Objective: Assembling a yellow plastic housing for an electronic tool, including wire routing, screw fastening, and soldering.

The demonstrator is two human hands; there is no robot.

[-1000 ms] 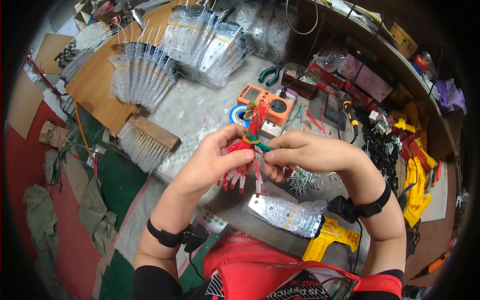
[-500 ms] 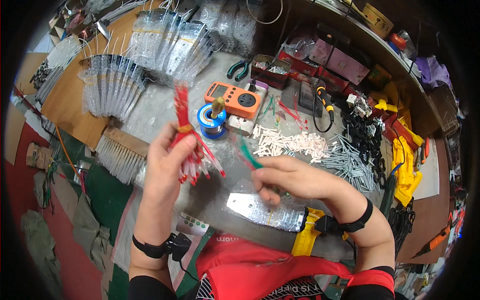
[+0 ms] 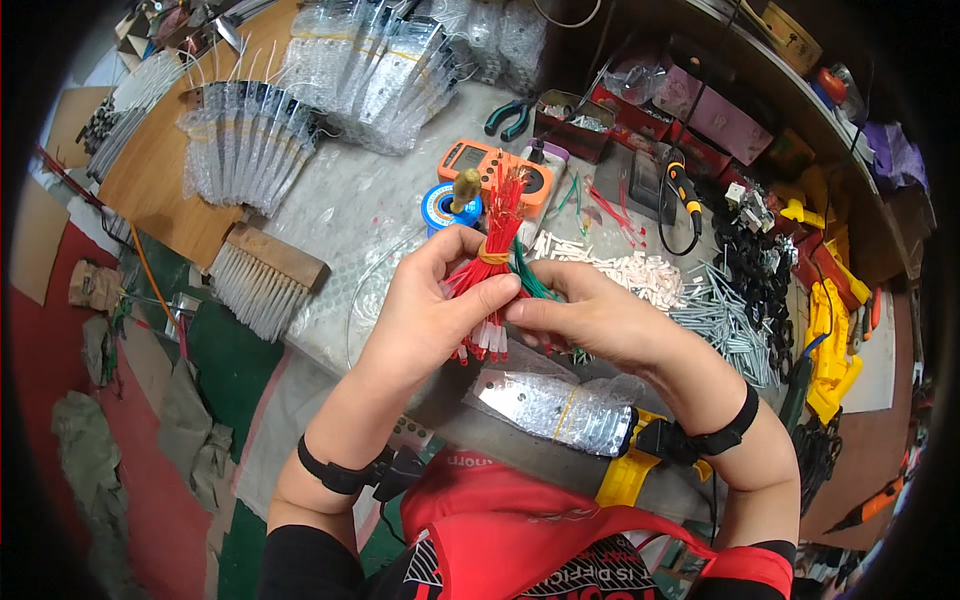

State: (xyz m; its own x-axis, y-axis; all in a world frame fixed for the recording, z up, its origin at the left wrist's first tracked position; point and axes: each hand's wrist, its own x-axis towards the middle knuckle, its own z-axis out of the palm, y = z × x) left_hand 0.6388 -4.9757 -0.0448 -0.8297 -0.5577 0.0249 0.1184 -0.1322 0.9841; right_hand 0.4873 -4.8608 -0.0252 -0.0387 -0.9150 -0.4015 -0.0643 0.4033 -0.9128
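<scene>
In front of me, over the workbench, my left hand [image 3: 425, 305] is closed round a bundle of red wires [image 3: 505, 205]. A yellow band [image 3: 492, 258] cinches the bundle near its middle, and pale ends with red tips hang below. Pinched in the fingers of my right hand [image 3: 600, 315] is a smaller bunch of green wires [image 3: 532, 278]. It lies against the right side of the red bundle, and both hands almost touch there. Below them rests a bubble-wrapped stack of metal plates [image 3: 550, 405].
A blue solder spool [image 3: 440, 208] and an orange multimeter [image 3: 480, 165] stand just behind the hands. Rightward lie white tubes [image 3: 640, 275], long screws [image 3: 725, 325] and a soldering iron [image 3: 684, 190]. A brush [image 3: 265, 270] sits on the left edge; wrapped plates [image 3: 250, 145] lie behind it.
My left hand has carried the red wires rightward, and my right hand's green wires have come up beside them. The two bunches, apart before, now meet. My view has shifted slightly.
</scene>
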